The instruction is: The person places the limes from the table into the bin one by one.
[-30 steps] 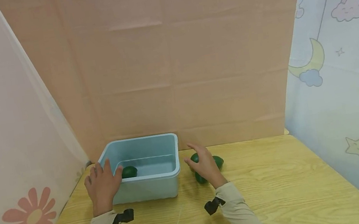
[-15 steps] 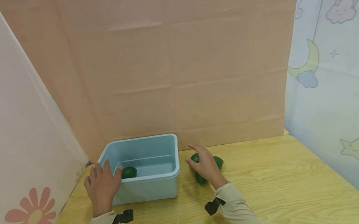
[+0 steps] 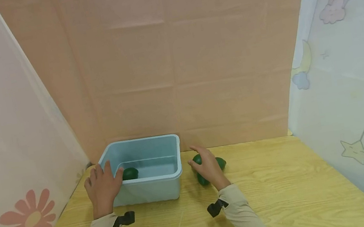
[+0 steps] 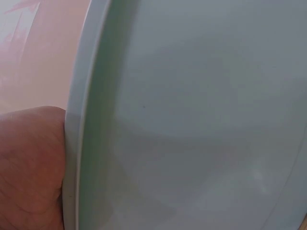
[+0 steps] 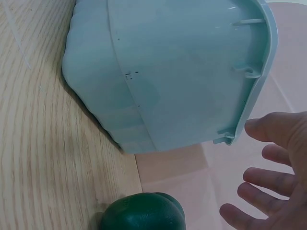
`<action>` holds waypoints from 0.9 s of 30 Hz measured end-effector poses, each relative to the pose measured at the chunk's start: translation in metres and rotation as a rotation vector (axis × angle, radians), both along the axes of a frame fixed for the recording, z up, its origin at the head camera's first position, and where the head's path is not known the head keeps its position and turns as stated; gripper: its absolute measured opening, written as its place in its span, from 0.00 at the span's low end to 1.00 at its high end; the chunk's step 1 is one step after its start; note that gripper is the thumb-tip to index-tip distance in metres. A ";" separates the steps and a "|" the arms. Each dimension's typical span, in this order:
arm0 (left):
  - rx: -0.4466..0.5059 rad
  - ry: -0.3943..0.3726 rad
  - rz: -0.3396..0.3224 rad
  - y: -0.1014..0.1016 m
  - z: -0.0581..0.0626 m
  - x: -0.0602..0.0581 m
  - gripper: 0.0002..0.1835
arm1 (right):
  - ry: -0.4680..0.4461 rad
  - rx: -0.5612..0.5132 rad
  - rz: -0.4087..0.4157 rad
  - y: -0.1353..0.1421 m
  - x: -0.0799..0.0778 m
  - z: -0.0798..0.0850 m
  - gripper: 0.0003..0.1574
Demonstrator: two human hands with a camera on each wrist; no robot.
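A light blue plastic bin [image 3: 148,191] stands on the table, with one dark green, smooth, avocado-like fruit [image 3: 130,173] inside near its front left. My left hand [image 3: 103,184] rests at the bin's near left corner, fingers spread; in the left wrist view part of the hand [image 4: 31,167] lies against the rim. To the right of the bin my right hand [image 3: 209,166] hovers over more dark green fruits [image 3: 221,163], partly hiding them. The right wrist view shows its fingers [image 5: 268,181] parted and holding nothing, with a green fruit [image 5: 142,212] below.
The wooden table [image 3: 280,193] extends to the right and toward the front. A tan sheet [image 3: 174,63] hangs behind the bin. Printed cloths, one with a flower [image 3: 32,220] and one with a star [image 3: 357,151], border the sides. A dark camera strap is on each wrist.
The head view has turned slightly, shifting the right cloth's pattern leftward. Both hands, the bin and the fruits stay essentially where they were.
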State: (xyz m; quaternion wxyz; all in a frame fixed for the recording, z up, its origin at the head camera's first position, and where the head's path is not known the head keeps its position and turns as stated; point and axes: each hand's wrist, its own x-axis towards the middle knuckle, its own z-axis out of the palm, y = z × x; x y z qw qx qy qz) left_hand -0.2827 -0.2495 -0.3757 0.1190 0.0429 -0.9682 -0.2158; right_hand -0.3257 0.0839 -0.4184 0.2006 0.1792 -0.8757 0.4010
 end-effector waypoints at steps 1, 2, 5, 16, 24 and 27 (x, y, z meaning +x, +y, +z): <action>0.000 0.000 0.000 0.000 0.000 0.000 0.39 | -0.002 -0.001 0.002 0.000 0.000 0.000 0.33; 0.000 0.000 -0.001 0.000 0.000 0.000 0.39 | -0.004 -0.003 0.003 0.000 0.001 0.000 0.33; -0.003 0.005 0.001 0.001 0.000 0.001 0.39 | -0.002 -0.008 0.011 0.001 0.002 0.000 0.33; 0.003 0.008 -0.004 0.002 0.000 0.004 0.38 | -0.041 -0.012 0.013 0.002 0.001 -0.004 0.34; 0.003 0.014 -0.003 0.001 -0.002 0.003 0.38 | -0.084 0.004 0.024 0.001 0.001 -0.005 0.33; 0.000 0.012 -0.002 0.000 -0.003 0.002 0.38 | -0.081 0.014 0.025 0.001 0.001 -0.006 0.33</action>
